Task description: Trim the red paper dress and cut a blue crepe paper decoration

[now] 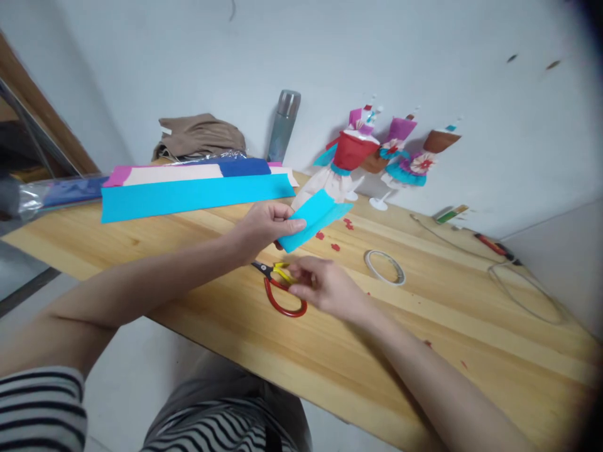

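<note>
My left hand [264,227] pinches a folded piece of bright blue crepe paper [311,220] between thumb and fingers, above the table. Just below it, the curled fingers of my right hand [325,285] are at the yellow handle of a pair of scissors [286,307]. The other handle is red, and the dark blades point left, partly in shadow. My fingers cover part of the yellow loop. Behind the blue paper stands a doll-like figure in a red paper top [351,152] and a pale skirt.
Long crepe paper strips [198,196] lie at the left, before a brown cloth [202,137] and a bottle [284,125]. More paper-dressed stands [400,135] line the wall. A tape roll [385,268], red scraps [335,247] and a cable [522,300] are on the wooden table [452,295].
</note>
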Demonstrator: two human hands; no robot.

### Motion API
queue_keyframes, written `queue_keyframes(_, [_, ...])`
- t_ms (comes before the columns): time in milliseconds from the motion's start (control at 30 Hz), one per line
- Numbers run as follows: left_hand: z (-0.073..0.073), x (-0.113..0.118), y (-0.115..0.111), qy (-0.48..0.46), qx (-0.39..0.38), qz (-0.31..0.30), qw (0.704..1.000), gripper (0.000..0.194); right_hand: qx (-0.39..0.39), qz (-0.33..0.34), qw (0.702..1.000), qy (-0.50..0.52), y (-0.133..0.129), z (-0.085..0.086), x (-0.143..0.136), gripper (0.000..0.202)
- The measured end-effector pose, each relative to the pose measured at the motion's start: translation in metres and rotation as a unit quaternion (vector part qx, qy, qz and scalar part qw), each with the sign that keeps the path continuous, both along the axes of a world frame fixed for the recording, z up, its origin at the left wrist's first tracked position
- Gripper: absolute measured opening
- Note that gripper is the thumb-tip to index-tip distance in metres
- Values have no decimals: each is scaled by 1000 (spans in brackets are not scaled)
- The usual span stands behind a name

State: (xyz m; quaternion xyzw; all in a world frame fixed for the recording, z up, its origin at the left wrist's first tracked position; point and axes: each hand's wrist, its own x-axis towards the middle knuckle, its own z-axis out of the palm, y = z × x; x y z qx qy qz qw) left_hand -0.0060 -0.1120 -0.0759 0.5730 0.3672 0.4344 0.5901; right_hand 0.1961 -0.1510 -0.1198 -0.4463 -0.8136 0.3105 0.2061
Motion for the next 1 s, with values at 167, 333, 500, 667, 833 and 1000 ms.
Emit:
queue_keyframes(167, [-8, 7, -11, -26, -8, 35, 999, 32, 113, 73, 974, -182, -9, -8, -13, 37])
queue_keyframes(333, [-15, 9, -7, -64, 6, 91, 994, 30, 99, 66, 969, -218, -7, 0, -1, 53])
queue_keyframes(500, [-14, 8, -3, -92, 5, 114, 989, 33, 63, 63, 966, -242, -9, 2, 4, 51])
queue_keyframes(667, [-11, 5, -6, -152, -43, 135, 978, 33, 60, 31, 982, -175, -4, -6, 7, 67])
queue_keyframes(833, [-14, -2, -10, -154, -29, 180, 971, 30, -61, 54, 996, -38, 12, -8, 34, 78])
queue_keyframes(1000, [-18, -5, -7, -136, 30, 208, 968, 34, -109, 69, 989, 79, 18, -10, 43, 56])
